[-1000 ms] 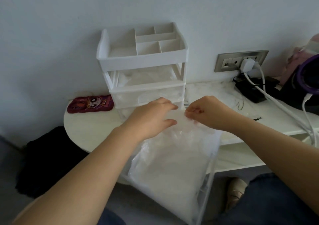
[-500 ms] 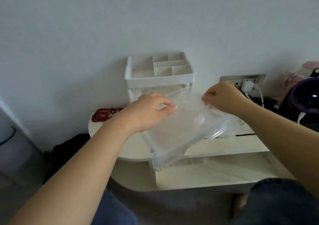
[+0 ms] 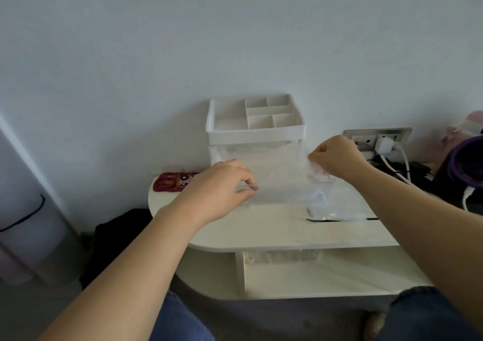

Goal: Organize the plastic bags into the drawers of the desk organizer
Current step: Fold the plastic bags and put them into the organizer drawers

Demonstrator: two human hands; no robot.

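"Plastic, clear all through. So where was the drawer [image 3: 277, 183]?"

"Held level over the tabletop [image 3: 261, 225], between both hands. Its long axis ran left to right, and its back edge was at the open slot of the desk organizer [image 3: 256, 131]. The slot lay straight ahead, away from the person."

"And the grip?"

"The left hand [image 3: 222, 186] had its fingers [image 3: 244, 169] and thumb clamped on the left front corner. The right hand [image 3: 337, 157] pinched the right rim farther back, so it was nearer the organizer. Whether bag film was caught in that pinch, I couldn't tell."

"What had changed?"

"Half a second before, the drawer was tilted and hung past the tabletop's edge — now it was squared to the slot. One plastic bag [image 3: 326, 204] lay loose on the tabletop."
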